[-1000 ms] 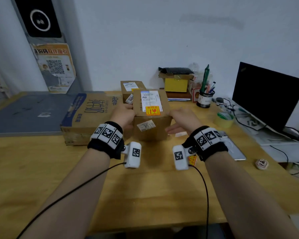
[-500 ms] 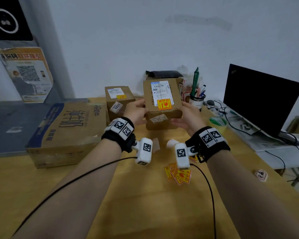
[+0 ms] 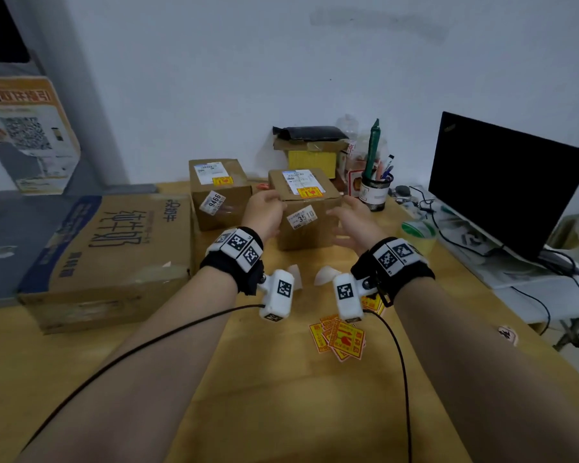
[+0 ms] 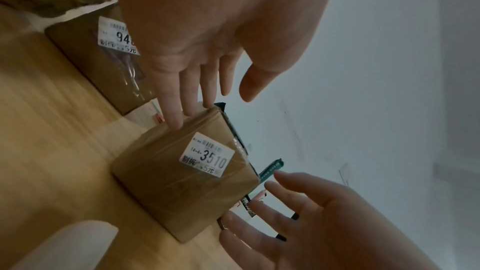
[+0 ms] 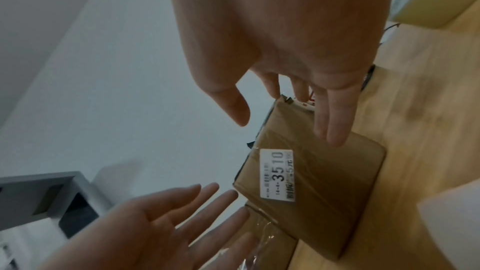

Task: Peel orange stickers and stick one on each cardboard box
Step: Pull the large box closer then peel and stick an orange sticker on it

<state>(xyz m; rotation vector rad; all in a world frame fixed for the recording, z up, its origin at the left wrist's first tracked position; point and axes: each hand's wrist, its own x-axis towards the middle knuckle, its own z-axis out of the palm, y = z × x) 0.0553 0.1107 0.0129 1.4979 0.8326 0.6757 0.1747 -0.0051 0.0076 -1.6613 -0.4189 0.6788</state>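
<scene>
A small cardboard box (image 3: 310,225) with a white "3510" label stands on the wooden table (image 3: 281,396), an orange sticker (image 3: 311,192) on its top. My left hand (image 3: 264,212) is at its left side with straight fingers, the fingertips (image 4: 174,124) at the box (image 4: 182,178) edge. My right hand (image 3: 350,223) is spread close beside its right side, holding nothing. Left of it stands a second box (image 3: 219,195) labelled "9466", which also carries an orange sticker (image 3: 222,180). Several loose orange stickers (image 3: 341,339) lie under my right wrist.
A large printed carton (image 3: 114,252) fills the table's left side. Two white backing scraps (image 3: 325,275) lie between my wrists. Behind the boxes are a yellow box (image 3: 311,158) and a pen cup (image 3: 375,192). A tape roll (image 3: 416,232) and a dark monitor (image 3: 502,182) stand at the right.
The "3510" box, gripped in the air by both hands half a second ago, now stands on the table beside the "9466" box. Both hands have let go and opened.
</scene>
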